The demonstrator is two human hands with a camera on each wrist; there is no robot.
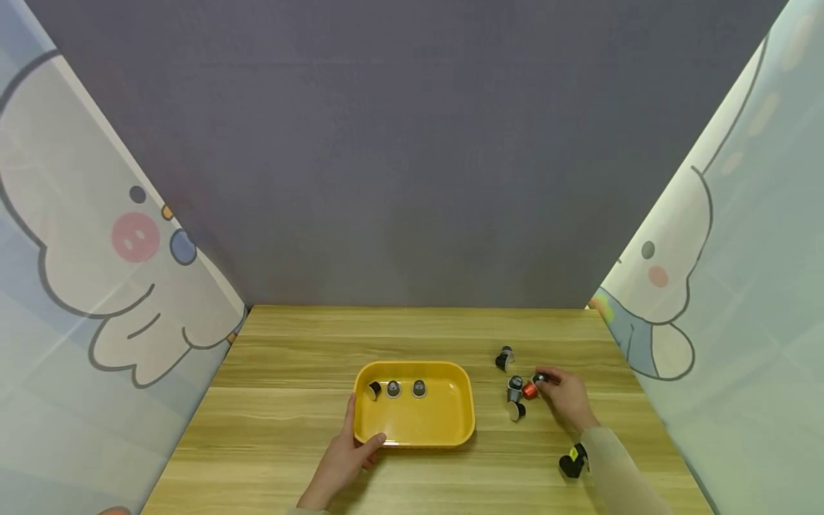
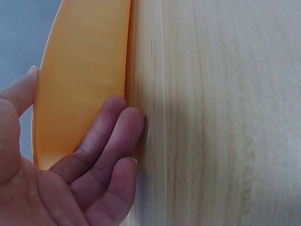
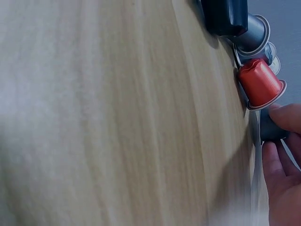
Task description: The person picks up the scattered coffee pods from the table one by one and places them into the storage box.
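At the front left corner of a yellow tray (image 1: pixel 412 438), my left hand (image 1: pixel 344 454) grips it, thumb over the rim and fingers against the outer wall. Inside are two grey coffee capsules standing rim down and a black capsule (image 1: pixel 374 390) tipped on its side. To the tray's right, my right hand (image 1: pixel 566 397) pinches a dark coffee capsule (image 3: pixel 272 128) between thumb and fingers. Beside that one lies a red capsule (image 3: pixel 260 83). A grey capsule (image 1: pixel 514 390) and a black capsule (image 1: pixel 517 410) lie just left of it.
Farther back on the wooden table (image 1: pixel 290 415) sit more dark capsules (image 1: pixel 504 358). A black object with a yellow mark (image 1: pixel 573 461) is by the right forearm. A grey panel (image 1: pixel 412 179) stands behind the table, and cartoon-printed walls flank it.
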